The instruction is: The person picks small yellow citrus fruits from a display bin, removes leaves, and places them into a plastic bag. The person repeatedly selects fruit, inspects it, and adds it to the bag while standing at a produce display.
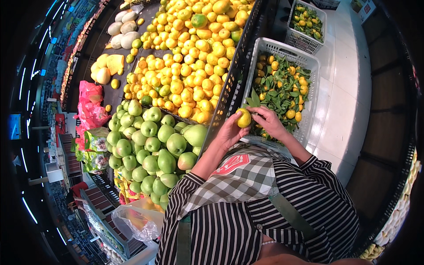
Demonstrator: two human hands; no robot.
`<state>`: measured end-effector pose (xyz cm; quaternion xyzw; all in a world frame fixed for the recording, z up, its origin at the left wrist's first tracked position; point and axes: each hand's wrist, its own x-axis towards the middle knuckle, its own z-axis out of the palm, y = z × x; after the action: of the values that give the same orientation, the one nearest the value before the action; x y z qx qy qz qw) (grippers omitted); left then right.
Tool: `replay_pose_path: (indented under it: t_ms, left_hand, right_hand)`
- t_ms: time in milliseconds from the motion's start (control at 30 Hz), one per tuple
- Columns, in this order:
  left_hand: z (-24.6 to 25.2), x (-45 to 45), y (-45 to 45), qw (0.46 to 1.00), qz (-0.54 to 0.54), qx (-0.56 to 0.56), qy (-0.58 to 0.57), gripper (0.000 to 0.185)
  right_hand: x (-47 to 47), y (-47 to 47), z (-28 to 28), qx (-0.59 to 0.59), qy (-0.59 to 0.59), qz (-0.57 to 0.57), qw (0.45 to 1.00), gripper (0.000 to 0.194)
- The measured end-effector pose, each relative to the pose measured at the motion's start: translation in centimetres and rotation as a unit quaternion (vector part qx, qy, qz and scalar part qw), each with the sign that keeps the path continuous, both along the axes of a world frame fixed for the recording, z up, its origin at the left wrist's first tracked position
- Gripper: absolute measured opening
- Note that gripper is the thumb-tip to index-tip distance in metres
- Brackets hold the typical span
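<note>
My left hand [232, 131] holds a yellow citrus fruit [244, 118] between thumb and fingers. Close against the fruit's right side, my right hand [269, 122] pinches the stem area, where green leaves [253, 99] stick up; its fingertips are partly hidden. Both hands are over the near left edge of a light grey plastic crate [314, 99], which holds leafy yellow citrus fruits [291, 114]. Left of the crate, loose yellow citrus fruits [187, 94] lie heaped on the display behind a black perforated rim [228, 79].
Green pears [149, 164] are piled at the near left. Melons [128, 39] and pink plastic bags [89, 102] lie farther left. A second crate [303, 41] of leafy citrus stands beyond the first. Pale tiled floor [344, 109] shows at right, beside dark shelving [381, 116].
</note>
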<state>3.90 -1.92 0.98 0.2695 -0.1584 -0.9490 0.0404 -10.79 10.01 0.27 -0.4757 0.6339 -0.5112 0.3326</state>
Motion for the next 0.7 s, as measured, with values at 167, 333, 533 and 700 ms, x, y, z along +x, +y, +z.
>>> replay_pose_path:
  t_ms: [167, 333, 533, 700]
  left_hand:
    - [0.5, -0.3, -0.2, 0.997, -0.011, -0.054, -0.051, 0.039]
    - [1.2, 0.1, -1.0, 0.961, -0.138, -0.192, -0.142, 0.051]
    - [2.2, 0.5, -1.3, 0.943, -0.152, -0.284, -0.078, 0.033]
    - [3.4, 1.1, -1.5, 0.659, -0.148, -0.736, 0.055, 0.058]
  right_hand:
    - [1.3, 0.1, 0.2, -0.018, 0.102, -0.046, 0.994, 0.024]
    - [1.8, 0.4, 0.4, -0.028, 0.26, -0.034, 0.965, 0.013]
    - [1.4, 0.8, -0.2, -0.005, 0.152, -0.012, 0.988, 0.013]
    - [0.9, 0.7, -0.4, -0.005, -0.009, 0.01, 1.0, 0.017]
